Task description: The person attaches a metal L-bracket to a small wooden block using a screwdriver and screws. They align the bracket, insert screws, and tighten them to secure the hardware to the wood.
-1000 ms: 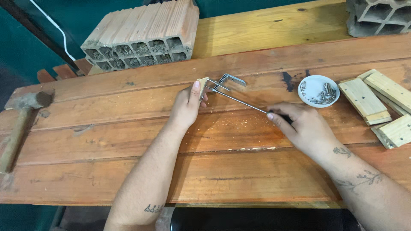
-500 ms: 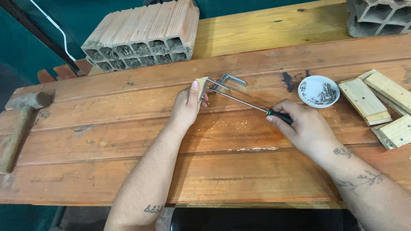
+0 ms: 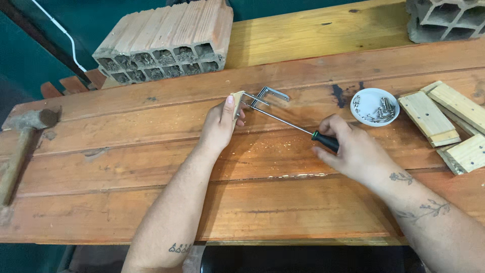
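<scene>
There is only one view, from the camera on my head, looking steeply down and forward over the wooden workbench (image 3: 126, 202). It sits close enough that my forearms enter from the bottom edge, with my left hand (image 3: 220, 124) and right hand (image 3: 353, 151) near the middle. Beyond my hands it reaches the hollow brick (image 3: 166, 40); left of them, the hammer (image 3: 22, 141); right, the wood blocks (image 3: 444, 121).

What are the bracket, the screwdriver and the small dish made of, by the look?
Bracket: bright metal, likely steel; silvery sheen, sharp bends.
Screwdriver: thin shiny metal shaft; black and green handle, probably plastic or rubber.
Small dish: glossy white, ceramic or plastic, cannot tell; it holds silvery metal screws.
</scene>
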